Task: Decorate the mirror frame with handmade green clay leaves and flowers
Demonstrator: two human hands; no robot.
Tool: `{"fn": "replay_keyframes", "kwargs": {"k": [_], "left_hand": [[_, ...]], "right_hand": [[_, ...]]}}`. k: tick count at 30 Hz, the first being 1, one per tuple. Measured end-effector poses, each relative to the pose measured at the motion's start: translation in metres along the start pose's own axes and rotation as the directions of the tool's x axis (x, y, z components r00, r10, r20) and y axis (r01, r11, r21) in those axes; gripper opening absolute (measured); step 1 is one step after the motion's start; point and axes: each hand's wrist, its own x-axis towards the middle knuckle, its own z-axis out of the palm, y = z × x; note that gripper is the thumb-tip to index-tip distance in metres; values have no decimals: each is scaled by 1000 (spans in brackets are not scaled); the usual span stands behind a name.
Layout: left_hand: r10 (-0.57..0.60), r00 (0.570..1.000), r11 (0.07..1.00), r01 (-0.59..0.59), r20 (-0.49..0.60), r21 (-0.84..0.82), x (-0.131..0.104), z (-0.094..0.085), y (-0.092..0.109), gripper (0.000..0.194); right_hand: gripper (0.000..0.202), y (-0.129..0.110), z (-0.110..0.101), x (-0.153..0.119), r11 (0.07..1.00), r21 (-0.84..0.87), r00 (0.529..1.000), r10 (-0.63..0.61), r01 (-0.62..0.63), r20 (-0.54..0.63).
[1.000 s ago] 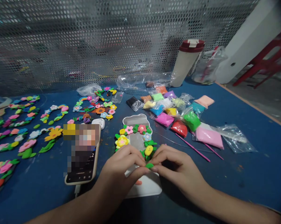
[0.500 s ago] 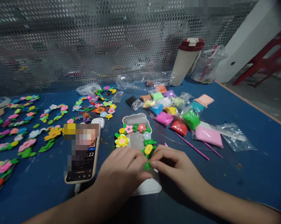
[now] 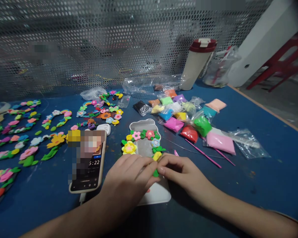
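Observation:
A white-edged clear plate (image 3: pixel 154 198) lies on the blue table, ringed with clay flowers and leaves. My left hand (image 3: pixel 132 172) rests over its lower left part, fingers bent, thumb and fingertips at a green clay piece (image 3: pixel 155 173). From the right, my right hand (image 3: pixel 176 167) pinches the same green piece between thumb and forefinger. Just above the fingertips is a yellow clay piece (image 3: pixel 157 156), partly covered. A yellow flower (image 3: pixel 129 147) sits on the plate's left side, and a pink flower (image 3: pixel 136 135) at its top.
A phone (image 3: pixel 89 162) on a cable lies left, with several clay-decorated rings (image 3: pixel 57 119) beyond. Coloured clay packets (image 3: pixel 173 124), pink tools (image 3: pixel 203 153) and a plastic bag (image 3: pixel 250 143) lie right. A tumbler (image 3: pixel 200 64) stands behind.
My left hand's fingertips have moved up and right, over part of the yellow piece and closer to my right fingertips. An orange-red spot now shows on the plate beneath my left hand.

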Motion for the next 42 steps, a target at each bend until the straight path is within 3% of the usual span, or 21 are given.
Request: {"fn": "replay_keyframes", "kwargs": {"k": [7, 11, 16, 22, 25, 29, 32, 35, 39, 42], "left_hand": [[34, 992, 999, -31, -120, 29, -3, 5, -4, 23], [61, 992, 997, -55, -112, 55, -2, 5, -4, 26], [-32, 996, 998, 28, -86, -52, -1, 4, -5, 25], [-143, 988, 961, 127, -50, -248, -1, 5, -8, 24], [-140, 987, 967, 119, -78, -223, 0, 6, -8, 27], [-61, 992, 994, 52, -107, -93, 0, 3, -6, 34], [-9, 996, 999, 5, -84, -46, 1, -2, -5, 43], [-76, 997, 994, 77, 9, -73, 1, -9, -7, 38], [-201, 968, 959, 227, 153, -173, 0, -12, -13, 18], [-212, 957, 941, 255, 199, -221, -2, -8, -16, 13]], "right_hand": [[16, 1, -1, 0, 998, 51, 999, 48, -48, 10], [13, -2, 0, -1, 997, 59, 999, 48, -47, -19], [9, -4, -1, -3, 999, 33, 998, 22, -20, -51], [44, -1, 0, -3, 988, 130, 996, 90, -86, -25], [37, -1, 1, -2, 989, 115, 995, 98, -94, -22], [16, -3, -3, 0, 996, 33, 996, 89, -89, -11], [12, -6, -11, 2, 994, -72, 996, 79, -77, 31], [8, -10, -21, 4, 980, -196, 989, 64, -37, 131], [9, -9, -28, 5, 863, -467, 950, -45, 193, 310], [12, -2, -26, 4, 741, -589, 923, -110, 324, 369]]}}
